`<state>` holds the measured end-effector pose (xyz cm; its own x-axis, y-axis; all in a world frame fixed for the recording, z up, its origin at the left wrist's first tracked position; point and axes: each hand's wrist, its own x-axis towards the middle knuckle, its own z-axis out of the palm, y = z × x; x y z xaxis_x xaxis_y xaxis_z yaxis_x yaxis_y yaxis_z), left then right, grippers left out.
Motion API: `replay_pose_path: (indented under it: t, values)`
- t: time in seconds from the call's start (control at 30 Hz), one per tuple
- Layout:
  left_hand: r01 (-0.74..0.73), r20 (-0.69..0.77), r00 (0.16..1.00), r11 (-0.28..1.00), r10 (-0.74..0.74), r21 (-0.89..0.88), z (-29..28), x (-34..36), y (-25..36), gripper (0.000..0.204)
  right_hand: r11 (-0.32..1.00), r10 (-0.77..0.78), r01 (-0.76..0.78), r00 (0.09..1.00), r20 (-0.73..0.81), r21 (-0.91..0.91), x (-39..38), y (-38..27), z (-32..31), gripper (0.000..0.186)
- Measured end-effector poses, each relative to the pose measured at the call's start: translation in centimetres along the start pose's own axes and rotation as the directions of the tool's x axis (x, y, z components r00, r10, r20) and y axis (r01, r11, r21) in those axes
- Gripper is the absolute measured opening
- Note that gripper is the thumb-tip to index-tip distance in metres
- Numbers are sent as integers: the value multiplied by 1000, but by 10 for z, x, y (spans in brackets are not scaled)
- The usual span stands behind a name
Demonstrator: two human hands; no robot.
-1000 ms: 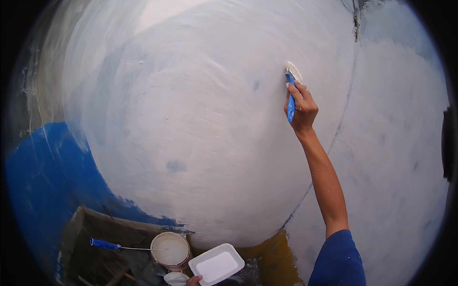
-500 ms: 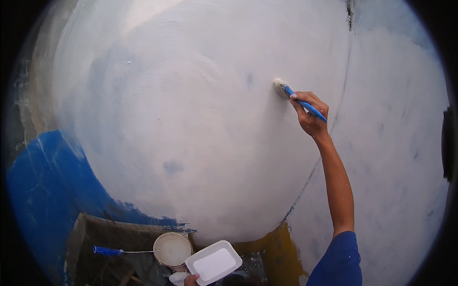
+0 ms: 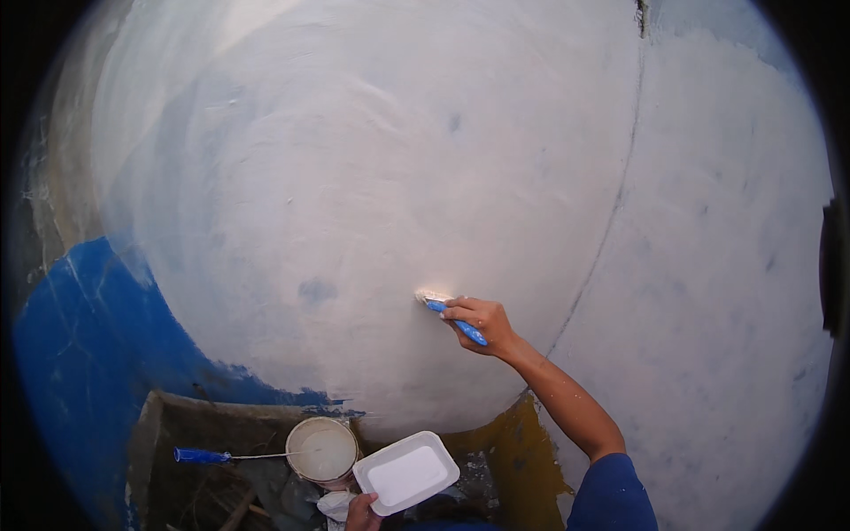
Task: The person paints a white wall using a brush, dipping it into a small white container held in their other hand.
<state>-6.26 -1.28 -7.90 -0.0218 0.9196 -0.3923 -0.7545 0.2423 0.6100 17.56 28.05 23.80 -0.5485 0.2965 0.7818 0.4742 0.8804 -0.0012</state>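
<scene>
My right hand [image 3: 479,325] grips the blue handle of a paintbrush [image 3: 458,320]. Its whitish bristles touch, or nearly touch, the white-painted wall [image 3: 354,195] a little below the middle of the view. Down at the lower edge, my left hand [image 3: 363,512] is closed on the near left corner of a white rectangular tray [image 3: 360,466] with white paint in it. Only part of that hand shows. Left of the tray stands a round bucket [image 3: 292,442] of whitish paint, with a blue-handled tool [image 3: 202,456] lying across its rim.
A concrete-edged recess [image 3: 152,434] below the wall holds sticks and debris. Blue paint [image 3: 97,327] covers the lower left wall, and a mustard-yellow patch [image 3: 527,460] lies lower right. A dark seam [image 3: 611,226] runs down the wall. A crumpled white thing [image 3: 334,505] sits beside my left hand.
My right hand has carried the paintbrush down and to the left across the wall. The tray in my left hand has shifted slightly up and right.
</scene>
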Motion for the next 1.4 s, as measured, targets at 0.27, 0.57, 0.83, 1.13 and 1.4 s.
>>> replay_pose_path:
  t: [0.27,0.57,0.83,1.13,1.4]
  values:
    - [38,-64,997,999,-38,0,6,-3,-1,44,932,-37,-253,644,-764,-259,123,37,-137,8]
    - [41,-90,995,998,-37,43,-4,-3,1,45,999,26,-34,927,374,13,-54,-9,34,22]
    - [60,-168,984,997,-52,40,-1,-14,4,46,966,-96,-95,732,-674,-240,112,16,-122,14]
    - [7,-170,986,999,-1,36,4,-12,13,40,991,123,-115,987,-105,73,-58,-59,68,18]
    - [-23,-41,999,999,22,-31,28,-19,28,47,205,877,-698,442,188,686,-120,-151,37,15]
